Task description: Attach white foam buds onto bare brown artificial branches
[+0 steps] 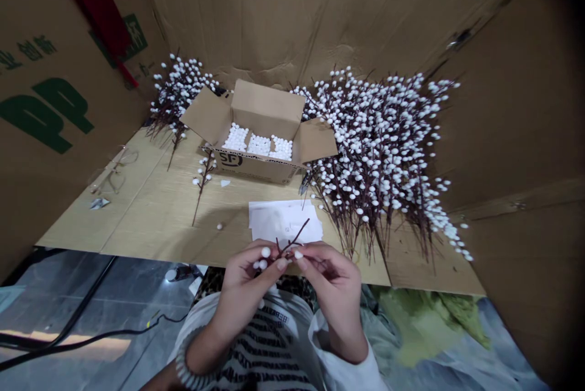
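Note:
Close to my body, over the table's near edge, my left hand [250, 278] is closed on a brown artificial berry branch [299, 232]. Bare twig tips of it point up and to the right. White berries [265, 253] show beside my left fingers. My right hand [333, 275] pinches a single white berry [298, 254] between thumb and forefinger, right at the branch. Whether that berry is on a twig cannot be made out. White paper sheets [278, 218] lie just beyond my hands.
An open cardboard box [256, 169] holds white berries in several groups. A large pile of berry branches [379, 141] lies right, a smaller bunch [180, 89] back left. One branch [200, 187] and a loose berry [219, 226] lie on the table [155, 220]. Cardboard walls [256, 19] surround it.

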Action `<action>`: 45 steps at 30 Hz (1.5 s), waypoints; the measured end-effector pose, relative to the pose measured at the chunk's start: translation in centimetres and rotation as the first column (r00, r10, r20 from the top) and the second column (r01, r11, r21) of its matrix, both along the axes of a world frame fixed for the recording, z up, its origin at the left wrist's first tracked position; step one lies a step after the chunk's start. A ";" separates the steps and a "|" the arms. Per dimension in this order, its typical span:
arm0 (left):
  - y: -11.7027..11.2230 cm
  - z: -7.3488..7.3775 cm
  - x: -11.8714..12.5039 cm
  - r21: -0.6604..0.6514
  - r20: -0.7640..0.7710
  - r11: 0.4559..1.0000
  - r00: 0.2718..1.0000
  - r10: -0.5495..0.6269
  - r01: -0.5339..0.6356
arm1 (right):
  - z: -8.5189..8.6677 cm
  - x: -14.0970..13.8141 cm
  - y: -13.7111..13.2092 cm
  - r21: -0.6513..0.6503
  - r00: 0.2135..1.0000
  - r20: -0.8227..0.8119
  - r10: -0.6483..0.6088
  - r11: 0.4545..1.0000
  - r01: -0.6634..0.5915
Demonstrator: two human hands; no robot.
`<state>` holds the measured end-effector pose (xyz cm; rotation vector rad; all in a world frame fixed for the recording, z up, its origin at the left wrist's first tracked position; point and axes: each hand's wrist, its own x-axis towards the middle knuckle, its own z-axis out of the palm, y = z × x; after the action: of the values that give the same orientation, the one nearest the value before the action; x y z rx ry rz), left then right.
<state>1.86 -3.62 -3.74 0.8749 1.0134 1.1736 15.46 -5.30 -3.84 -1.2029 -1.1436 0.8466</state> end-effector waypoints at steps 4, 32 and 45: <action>0.0 0.2 0.0 -0.015 -0.022 1.000 1.000 0.015 -0.015 | 0.2 0.1 0.0 0.036 0.999 0.016 0.029 0.999 -0.029; -0.2 0.0 0.5 0.139 -0.168 0.990 0.984 0.061 -0.038 | 0.3 0.0 -0.3 0.110 0.996 0.093 -0.008 0.994 -0.003; -0.6 -0.5 0.5 0.143 -0.145 0.989 0.988 0.050 -0.029 | 0.2 0.1 -0.2 0.119 0.995 0.102 0.006 0.993 -0.019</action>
<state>2.33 -4.18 -4.21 1.0703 1.0827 1.2390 15.60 -5.53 -3.65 -1.1510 -1.2681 0.7221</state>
